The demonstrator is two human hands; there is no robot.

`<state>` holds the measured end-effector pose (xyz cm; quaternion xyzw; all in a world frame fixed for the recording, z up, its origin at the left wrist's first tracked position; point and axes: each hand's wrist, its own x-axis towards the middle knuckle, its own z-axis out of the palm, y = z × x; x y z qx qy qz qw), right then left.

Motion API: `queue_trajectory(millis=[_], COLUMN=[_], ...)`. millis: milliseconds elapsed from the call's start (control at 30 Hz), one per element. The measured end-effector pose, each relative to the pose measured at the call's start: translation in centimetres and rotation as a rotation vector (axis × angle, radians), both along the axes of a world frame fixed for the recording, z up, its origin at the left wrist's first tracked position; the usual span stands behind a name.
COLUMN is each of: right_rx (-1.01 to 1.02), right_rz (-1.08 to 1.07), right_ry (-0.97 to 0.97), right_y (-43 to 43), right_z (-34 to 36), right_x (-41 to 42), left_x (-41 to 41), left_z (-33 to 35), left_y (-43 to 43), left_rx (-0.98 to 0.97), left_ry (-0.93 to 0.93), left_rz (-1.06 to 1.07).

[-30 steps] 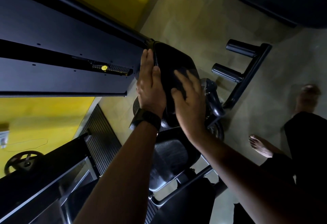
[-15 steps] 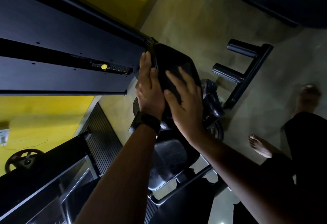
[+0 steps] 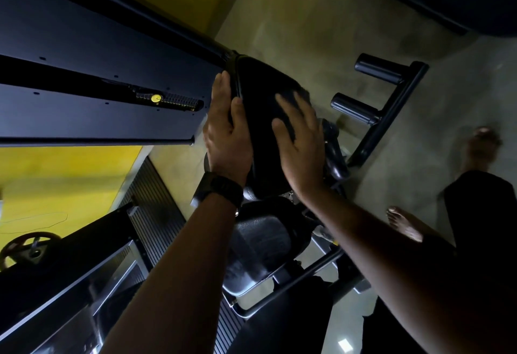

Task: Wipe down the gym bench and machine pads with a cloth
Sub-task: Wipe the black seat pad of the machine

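Note:
The machine's black back pad (image 3: 260, 88) stands upright at the centre of the view. My left hand (image 3: 226, 135) holds its left edge, fingers along the side and thumb on the front face. A dark watch sits on that wrist. My right hand (image 3: 300, 146) lies flat on the pad's front with spread fingers, pressing a dark cloth (image 3: 286, 117) that barely stands out against the pad. Below the hands is the black seat pad (image 3: 260, 244).
A dark steel frame panel (image 3: 84, 54) with a yellow selector pin runs along the left. Two black roller pads (image 3: 355, 107) on a bar stand to the right. My bare feet (image 3: 405, 225) are on the concrete floor. A weight plate (image 3: 25, 244) lies lower left.
My right hand has slid a little up the back pad with the cloth. My left hand has stayed on the pad's left edge.

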<state>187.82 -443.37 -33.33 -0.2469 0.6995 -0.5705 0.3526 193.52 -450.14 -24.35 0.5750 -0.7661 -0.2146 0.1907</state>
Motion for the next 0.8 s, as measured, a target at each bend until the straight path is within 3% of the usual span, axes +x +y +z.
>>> queue_trajectory(millis=[67, 200, 367, 567, 667, 800], right_rx=[-0.033, 0.145, 0.115, 0.038, 0.177, 0.177], right_rz=[0.063, -0.016, -0.093, -0.002, -0.075, -0.162], right_ry=[0.022, -0.179, -0.297, -0.005, -0.18, -0.323], right_y=[-1.7, -0.5, 4.8, 0.1, 0.8, 4.0], right_z=[-2.4, -6.9, -4.3, -4.7, -6.9, -5.6], right_x=[-1.8, -1.5, 3.6, -0.7, -0.2, 3.3], left_x=[0.0, 0.0, 0.1, 0.1, 0.0, -0.1], left_z=[-0.1, -0.2, -0.2, -0.3, -0.1, 0.0], left_y=[0.2, 0.4, 0.0, 0.0, -0.1, -0.2], left_rx=[-0.007, -0.005, -0.023, -0.049, -0.049, -0.059], left_ry=[0.027, 0.038, 0.046, 0.035, 0.043, 0.037], left_rz=[0.013, 0.019, -0.023, -0.025, -0.032, -0.066])
